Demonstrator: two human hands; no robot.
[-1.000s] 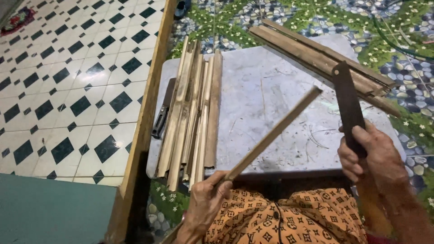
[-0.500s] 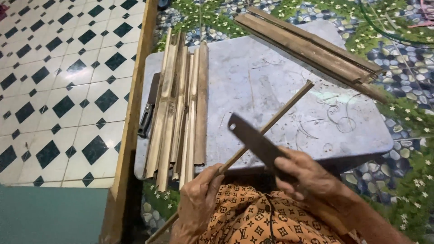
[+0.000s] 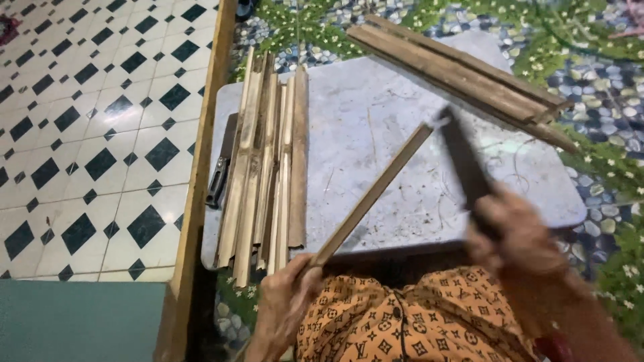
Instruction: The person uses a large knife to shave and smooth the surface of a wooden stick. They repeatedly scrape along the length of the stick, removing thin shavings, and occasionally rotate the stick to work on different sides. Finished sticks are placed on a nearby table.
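Gripping a bamboo strip [image 3: 372,194] slanted over the grey slab [image 3: 402,87], the left hand [image 3: 285,302] is steadying it while the right hand [image 3: 520,238], fingers closed around a dark blade [image 3: 463,161], is raising it back off the strip, marking another chopping stroke.

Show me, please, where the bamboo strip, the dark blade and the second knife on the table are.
bamboo strip [image 3: 372,194], head view, middle of strip.
dark blade [image 3: 463,161], head view, flat of blade.
second knife [image 3: 220,171], head view, its handle.
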